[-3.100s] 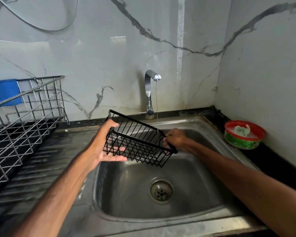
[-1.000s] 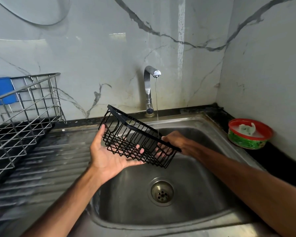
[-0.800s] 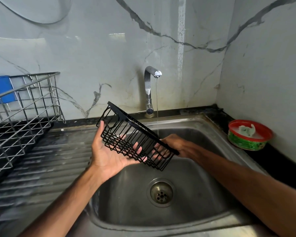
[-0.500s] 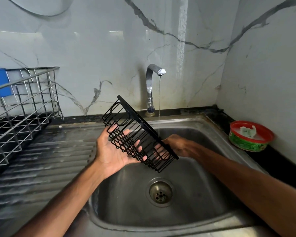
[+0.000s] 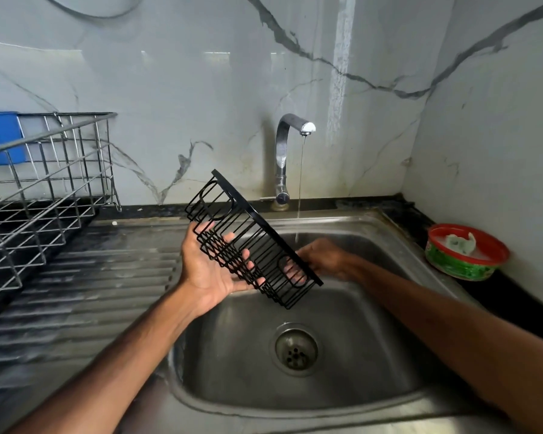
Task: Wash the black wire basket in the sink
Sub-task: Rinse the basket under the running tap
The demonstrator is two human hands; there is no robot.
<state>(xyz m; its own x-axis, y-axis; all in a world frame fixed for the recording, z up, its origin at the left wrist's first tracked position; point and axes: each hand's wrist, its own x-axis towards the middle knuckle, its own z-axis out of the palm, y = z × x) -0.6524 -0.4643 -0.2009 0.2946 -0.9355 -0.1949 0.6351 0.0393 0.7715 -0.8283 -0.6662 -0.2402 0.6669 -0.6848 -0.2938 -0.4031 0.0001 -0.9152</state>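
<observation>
Black wire basket steeper above sink

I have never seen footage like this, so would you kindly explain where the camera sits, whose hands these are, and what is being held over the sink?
No machine here: a person wears one wide-angle camera on the head, looking down at their own bare hands, so this is the only view. The left hand lies open under the black wire basket, supporting it from below; the right hand grips its lower end. The basket is tilted over the steel sink, and a thin water stream falls from the tap close by the right hand. On the left, a metal dish rack stands beside the ribbed drainboard; on the right, a red-rimmed green tub sits on the dark counter.
</observation>
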